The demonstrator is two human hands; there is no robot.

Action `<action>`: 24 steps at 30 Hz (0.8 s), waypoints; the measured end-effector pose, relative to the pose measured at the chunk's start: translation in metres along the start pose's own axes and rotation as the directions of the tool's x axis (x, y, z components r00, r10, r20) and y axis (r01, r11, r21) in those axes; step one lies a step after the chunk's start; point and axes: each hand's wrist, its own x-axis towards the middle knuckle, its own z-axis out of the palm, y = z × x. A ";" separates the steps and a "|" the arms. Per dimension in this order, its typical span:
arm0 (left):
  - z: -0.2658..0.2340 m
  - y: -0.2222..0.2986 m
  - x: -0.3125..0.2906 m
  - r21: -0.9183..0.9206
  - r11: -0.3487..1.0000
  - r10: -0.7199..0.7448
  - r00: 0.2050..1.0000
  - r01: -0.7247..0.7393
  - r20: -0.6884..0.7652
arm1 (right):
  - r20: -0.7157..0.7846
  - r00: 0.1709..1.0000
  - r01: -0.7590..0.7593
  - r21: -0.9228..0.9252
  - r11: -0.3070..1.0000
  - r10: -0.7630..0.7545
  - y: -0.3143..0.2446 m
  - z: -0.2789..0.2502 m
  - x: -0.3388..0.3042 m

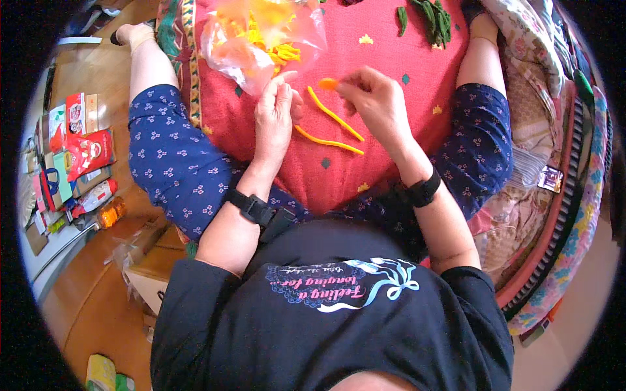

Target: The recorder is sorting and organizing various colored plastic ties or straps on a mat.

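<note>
Orange piece (328,84) in right hand (374,98), long axis leftward

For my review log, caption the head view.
Right fingers hold an orange piece above red cloth bearing two yellow strips.

On the red cloth (306,179), two yellow strips (335,114) lie between the left hand (275,117) and the right hand (373,101), which pinches a blurred orange piece (328,84). Far left, a clear bag (225,49) holds yellow pieces (285,52); far right lie dark green pieces (435,23).
</note>
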 end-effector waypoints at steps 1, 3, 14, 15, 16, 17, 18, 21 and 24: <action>0.000 0.001 -0.002 0.000 1.000 0.005 1.000 -0.005 -0.002 | -0.024 0.998 0.062 -0.073 0.995 -0.064 -0.010 0.006 0.005; 0.000 0.005 -0.006 -0.045 0.999 0.022 0.996 -0.026 -0.085 | 0.010 0.960 0.273 -0.274 0.922 -0.281 -0.010 0.027 0.026; -0.014 -0.026 -0.004 -0.285 0.946 -0.168 0.985 0.154 -0.026 | 0.009 0.946 0.322 0.076 0.944 -0.324 0.008 0.047 0.033; -0.013 -0.028 -0.001 -0.119 0.993 -0.020 1.000 0.018 -0.016 | -0.014 0.976 0.218 0.089 0.972 -0.218 0.011 0.030 0.024; -0.012 -0.027 0.002 0.046 0.990 0.131 0.991 -0.132 0.023 | -0.025 0.976 0.216 0.083 0.973 -0.215 0.018 0.018 0.017; -0.012 -0.026 0.000 0.040 0.990 0.134 0.990 -0.135 0.037 | 0.005 0.984 0.177 -0.142 0.974 -0.178 0.030 0.008 0.010; -0.007 -0.018 -0.003 0.020 0.998 0.060 0.991 -0.063 0.120 | 0.012 0.991 0.128 -0.367 0.921 -0.132 0.043 -0.004 0.003; 0.004 -0.007 -0.013 0.184 0.972 0.091 0.956 -0.146 0.278 | 0.162 0.968 0.251 -0.609 0.752 -0.191 0.061 0.009 -0.015; 0.003 -0.013 -0.015 0.237 0.971 -0.066 0.946 -0.012 0.316 | 0.103 0.913 0.365 -0.638 0.678 -0.395 0.075 0.023 -0.020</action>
